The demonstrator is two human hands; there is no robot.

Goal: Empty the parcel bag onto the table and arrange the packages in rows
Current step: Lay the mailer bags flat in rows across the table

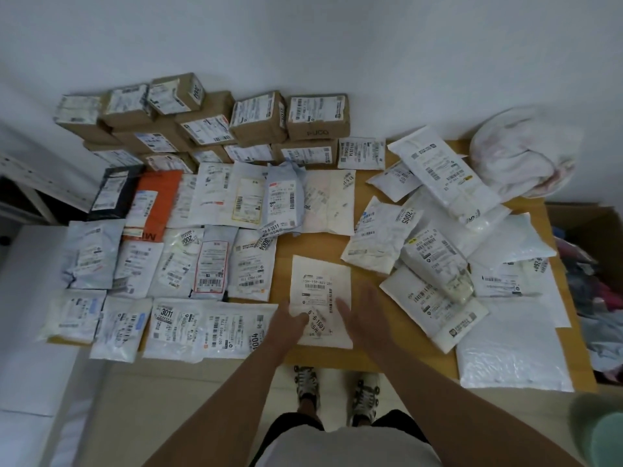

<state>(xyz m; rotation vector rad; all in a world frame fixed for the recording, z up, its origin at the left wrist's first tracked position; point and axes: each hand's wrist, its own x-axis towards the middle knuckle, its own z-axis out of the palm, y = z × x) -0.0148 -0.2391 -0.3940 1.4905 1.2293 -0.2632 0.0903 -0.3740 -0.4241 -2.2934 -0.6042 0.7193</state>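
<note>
A flat white labelled package (pixel 320 291) lies on the wooden table (pixel 286 244) near its front edge. My left hand (pixel 290 323) rests on the package's lower left corner, fingers flat. My right hand (pixel 362 315) hovers at its right edge with fingers spread. To the left, soft mailers (pixel 188 261) lie in rows, with brown cardboard boxes (pixel 209 123) stacked behind them against the wall. A loose heap of white mailers (pixel 455 251) covers the right half of the table. The crumpled white parcel bag (pixel 522 156) sits at the back right corner.
An open cardboard box (pixel 593 271) with mixed items stands on the floor right of the table. White furniture (pixel 30 332) borders the left side. My feet (pixel 337 389) are under the front edge. A green object (pixel 606 439) shows at the bottom right.
</note>
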